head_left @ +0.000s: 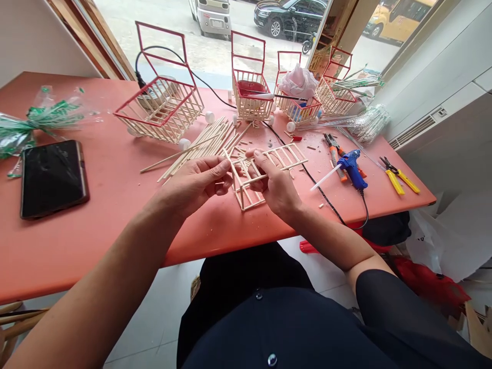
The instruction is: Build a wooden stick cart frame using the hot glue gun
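Note:
Between my hands, just above the table's front edge, is a small frame of pale wooden sticks (247, 181) with ladder-like rungs reaching off to the right. My left hand (203, 182) pinches the frame's left end, thumb against fingertips. Around its middle rail my right hand (277, 185) is closed, the thumb on top. Behind the frame lie a bundle of long wooden sticks (205, 146) and a scatter of short cut pieces. To the right of my right hand rests a blue glue gun (351, 168) with a glue stick poking out of its rear.
Several stick-built carts with red handles, one a large cart (165, 110), stand along the back. At right lie orange-handled pliers (335, 154) and yellow-handled cutters (400, 177). A black tablet (54, 179) and plastic-wrapped green sticks (54, 115) are at left. A black cable (323, 192) crosses the table.

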The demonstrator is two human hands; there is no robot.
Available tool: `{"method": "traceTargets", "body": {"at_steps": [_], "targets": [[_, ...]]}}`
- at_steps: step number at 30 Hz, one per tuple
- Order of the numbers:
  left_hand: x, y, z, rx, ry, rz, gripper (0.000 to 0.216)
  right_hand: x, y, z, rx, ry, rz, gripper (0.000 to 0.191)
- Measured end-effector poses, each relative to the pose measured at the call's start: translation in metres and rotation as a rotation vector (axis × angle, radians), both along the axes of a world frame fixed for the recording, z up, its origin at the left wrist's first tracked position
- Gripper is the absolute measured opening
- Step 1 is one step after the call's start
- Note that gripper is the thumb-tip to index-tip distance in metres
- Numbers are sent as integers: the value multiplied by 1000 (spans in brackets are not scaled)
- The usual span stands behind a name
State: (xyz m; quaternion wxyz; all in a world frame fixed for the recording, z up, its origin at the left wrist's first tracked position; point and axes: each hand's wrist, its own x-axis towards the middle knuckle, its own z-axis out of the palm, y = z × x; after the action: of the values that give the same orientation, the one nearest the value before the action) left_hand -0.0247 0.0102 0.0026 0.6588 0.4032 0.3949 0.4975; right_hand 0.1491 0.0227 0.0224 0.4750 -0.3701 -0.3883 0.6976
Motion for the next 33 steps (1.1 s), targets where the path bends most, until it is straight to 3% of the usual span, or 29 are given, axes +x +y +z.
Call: {"method": "traceTargets", "body": {"at_steps": [12, 16, 19, 22, 25, 28, 33], "targets": [[2, 7, -1, -29, -20, -30, 51, 0, 0, -1, 18, -18, 24, 25], [3, 2, -1, 74, 33, -14, 51, 0, 0, -1, 31, -16, 22, 29], [6, -7, -4, 222, 173, 127, 41, 0, -1, -1, 23, -13, 15, 28], [13, -17, -7, 364, 433, 368, 25, -1, -2, -1, 22, 13, 24, 24], [23, -23, -8, 489, 691, 525, 15, -1, -3, 0, 13, 33, 28, 23], [31, -25, -6, 580, 842, 580, 18, -2, -4, 0, -15, 34, 15, 26], [35, -24, -6, 644, 855, 591, 22, -2, -4, -1, -10, 48, 15, 25]]}}
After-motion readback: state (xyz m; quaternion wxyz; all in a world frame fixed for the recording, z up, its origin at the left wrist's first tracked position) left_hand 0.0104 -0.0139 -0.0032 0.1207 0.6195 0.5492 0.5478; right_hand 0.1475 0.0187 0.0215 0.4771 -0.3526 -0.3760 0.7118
